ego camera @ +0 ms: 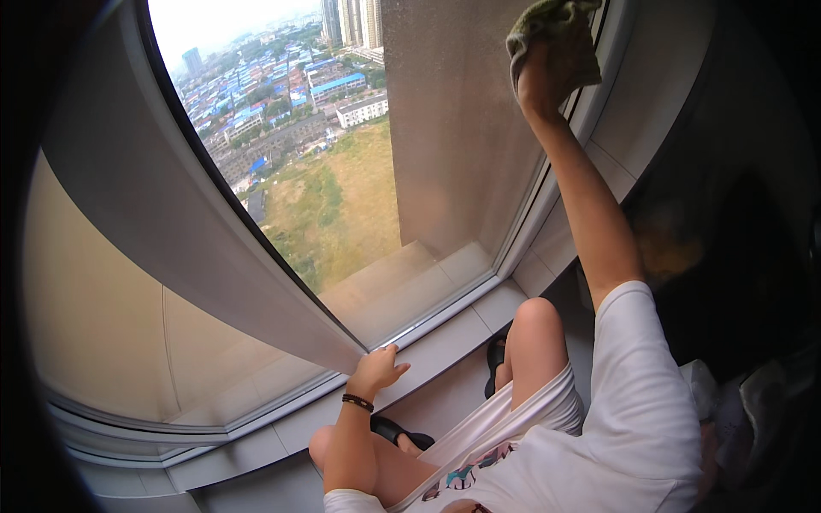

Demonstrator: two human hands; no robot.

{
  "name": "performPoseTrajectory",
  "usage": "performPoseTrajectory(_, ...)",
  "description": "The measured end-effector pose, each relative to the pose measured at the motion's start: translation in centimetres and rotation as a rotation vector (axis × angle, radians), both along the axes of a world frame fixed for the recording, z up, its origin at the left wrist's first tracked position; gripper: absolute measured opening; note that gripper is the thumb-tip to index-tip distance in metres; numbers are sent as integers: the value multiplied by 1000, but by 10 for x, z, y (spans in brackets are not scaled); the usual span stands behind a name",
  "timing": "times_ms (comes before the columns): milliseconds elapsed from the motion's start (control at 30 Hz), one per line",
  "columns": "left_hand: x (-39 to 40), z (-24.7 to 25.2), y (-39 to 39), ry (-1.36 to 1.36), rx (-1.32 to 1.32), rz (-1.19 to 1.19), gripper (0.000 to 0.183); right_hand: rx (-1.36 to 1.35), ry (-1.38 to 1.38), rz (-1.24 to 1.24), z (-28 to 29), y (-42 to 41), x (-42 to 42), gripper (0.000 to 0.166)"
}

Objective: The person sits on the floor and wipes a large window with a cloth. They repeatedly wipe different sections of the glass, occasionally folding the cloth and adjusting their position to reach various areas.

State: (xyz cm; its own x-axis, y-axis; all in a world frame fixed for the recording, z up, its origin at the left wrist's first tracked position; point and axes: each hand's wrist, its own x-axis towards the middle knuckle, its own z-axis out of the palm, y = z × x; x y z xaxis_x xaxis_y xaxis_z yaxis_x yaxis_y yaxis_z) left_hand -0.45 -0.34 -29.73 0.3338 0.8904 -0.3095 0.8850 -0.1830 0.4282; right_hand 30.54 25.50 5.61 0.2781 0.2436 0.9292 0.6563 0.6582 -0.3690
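My right hand (542, 77) is raised at the upper right with a greenish cloth (564, 38) in its grip, beside the right edge of the window frame (580, 122). The cloth covers most of the fingers. Below centre, my left hand (378, 370) rests at the lower corner of the window, by the foot of the white mullion (256, 276). Its fingers are somewhat spread and no object shows in it. A dark beaded bracelet circles the left wrist. The glass pane (462, 160) fills the space between the two hands.
A tiled ledge (449, 340) runs under the windows. Another pane (115, 308) stands at the left. My bent knees and black slippers (401, 433) are close below the ledge. Whitish items, perhaps plastic bags (757, 404), lie in shadow at the right. Buildings and a field show outside.
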Motion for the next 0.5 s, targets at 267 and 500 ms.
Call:
performPoseTrajectory(267,22,12,-1,165,99,35,45,309,-106,-138,-29,9,-7,55)
performPoseTrajectory(500,78,6,-39,91,104,-9,44,-129,241,-65,-274,38,30,69)
